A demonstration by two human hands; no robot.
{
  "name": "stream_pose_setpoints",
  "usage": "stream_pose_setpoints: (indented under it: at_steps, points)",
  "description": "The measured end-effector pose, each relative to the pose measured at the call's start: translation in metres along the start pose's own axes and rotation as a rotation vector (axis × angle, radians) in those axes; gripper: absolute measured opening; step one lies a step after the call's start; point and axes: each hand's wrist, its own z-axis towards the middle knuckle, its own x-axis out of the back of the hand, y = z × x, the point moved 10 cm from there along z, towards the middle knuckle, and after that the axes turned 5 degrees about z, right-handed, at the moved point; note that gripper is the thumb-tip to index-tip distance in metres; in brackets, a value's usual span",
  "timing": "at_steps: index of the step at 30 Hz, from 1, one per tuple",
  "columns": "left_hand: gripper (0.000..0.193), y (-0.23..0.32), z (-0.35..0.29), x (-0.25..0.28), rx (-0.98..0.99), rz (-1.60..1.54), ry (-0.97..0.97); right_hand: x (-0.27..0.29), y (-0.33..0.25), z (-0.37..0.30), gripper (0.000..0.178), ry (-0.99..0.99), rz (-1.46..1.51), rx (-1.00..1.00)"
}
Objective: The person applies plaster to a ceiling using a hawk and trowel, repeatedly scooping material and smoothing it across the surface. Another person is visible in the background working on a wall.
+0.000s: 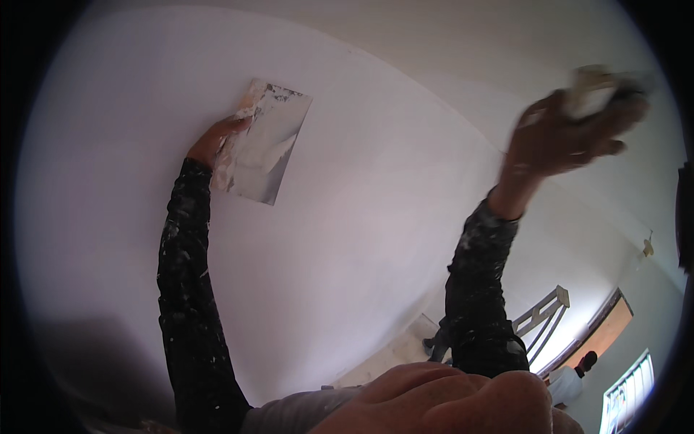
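My left hand [217, 139] is closed round the left edge of a rectangular metal plastering trowel [275, 148]. White plaster coats much of the plate, with bare shiny metal at its lower right corner. It is held up in front of the pale wall [347, 210]. Raised high at the right, my right hand [557, 134] grips a pale, block-like tool [591, 90] near the ceiling. Motion blurs that tool, so its kind and its far edge cannot be made out. Both dark sleeves are spattered with white.
A stepladder [553, 307] stands at the lower right, beside a brown wooden panel [607, 329]. Beyond it is another person [567, 380] in a light top. A bright barred window [627, 394] lies farther right. A small fixture [648, 248] hangs on the right wall.
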Motion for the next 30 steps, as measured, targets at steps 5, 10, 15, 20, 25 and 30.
stream_pose_setpoints:
  at_steps: [5, 10, 15, 20, 25, 30]
  points:
    - [0.048, 0.008, -0.015, -0.011, 0.134, -0.119, 0.024, -0.072, -0.053, 0.001, 0.064, -0.104, -0.345, 0.196]
    - [0.047, -0.005, 0.009, -0.011, 0.086, -0.219, -0.09, -0.18, -0.055, -0.124, 0.057, -0.547, -0.074, 0.178]
    - [0.048, -0.007, 0.011, -0.004, 0.071, -0.164, -0.107, -0.071, -0.043, -0.093, 0.067, -0.394, 0.03, 0.146]
    - [0.047, 0.004, 0.004, 0.002, -0.086, 0.003, -0.006, 0.109, -0.001, 0.047, 0.056, 0.22, -0.213, 0.272]
    - [0.048, -0.017, 0.017, 0.002, -0.047, -0.054, -0.014, 0.048, 0.046, 0.051, 0.055, 0.227, -0.837, 0.499]
    - [0.049, -0.039, 0.014, 0.05, -0.013, -0.114, 0.07, -0.124, -0.023, -0.09, 0.073, -0.456, -0.226, 0.028]
